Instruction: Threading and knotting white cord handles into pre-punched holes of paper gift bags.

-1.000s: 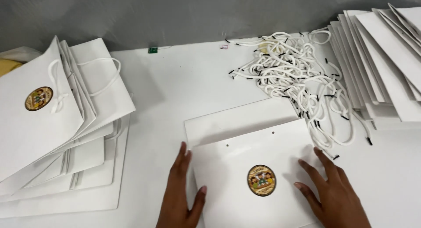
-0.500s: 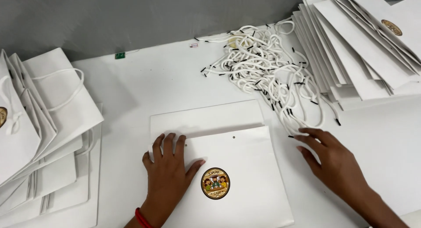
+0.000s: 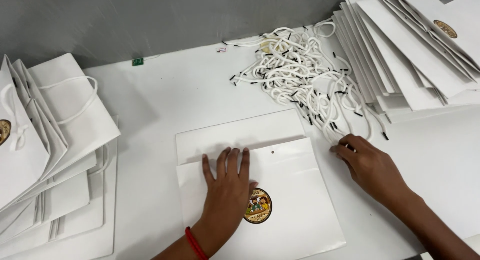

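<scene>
- Flat white paper bag (image 3: pixel 290 210) lies at centre of white bench (image 3: pixel 170 100), round sticker (image 3: pixel 257 206) facing up.
- Left hand (image 3: pixel 227 185): grip open, palm pressed flat on the bag.
- Right hand (image 3: pixel 372 165): fingertips at edge of white cord pile (image 3: pixel 300 75); cannot tell whether grip holds a cord.
- Bag stacks at left (image 3: pixel 55 155) and right (image 3: pixel 415 50).
</scene>
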